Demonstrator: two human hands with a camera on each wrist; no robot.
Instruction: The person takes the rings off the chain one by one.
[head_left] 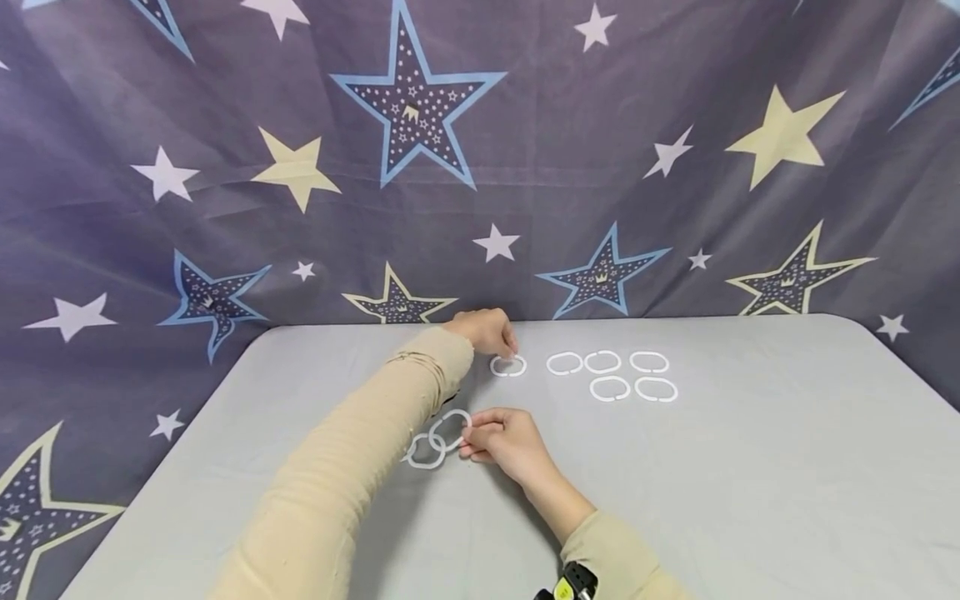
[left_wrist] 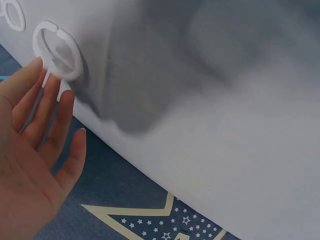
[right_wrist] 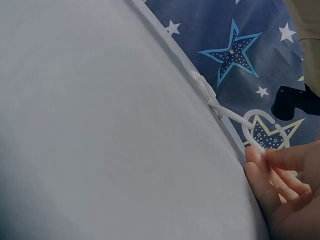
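Observation:
At the far edge of the table, my left hand (head_left: 486,332) reaches down to a white oval plastic link (left_wrist: 78,57). Its thumb and fingertips pinch the link's near rim in the left wrist view, with the other fingers spread apart. Closer to me, my right hand (head_left: 510,442) pinches the end link (right_wrist: 257,112) of a short white chain between thumb and fingers. That link is raised and tilted, with a small gap in its rim. A second link (head_left: 426,467) hooks through it, and the rest of the chain is partly hidden behind the left sleeve (head_left: 337,467).
Several loose white links (head_left: 649,371) lie in two rough rows on the grey tabletop (head_left: 750,483), right of my left hand. A dark curtain with stars (head_left: 525,167) hangs behind the table's far edge. A black strap device (head_left: 577,579) sits on the right wrist.

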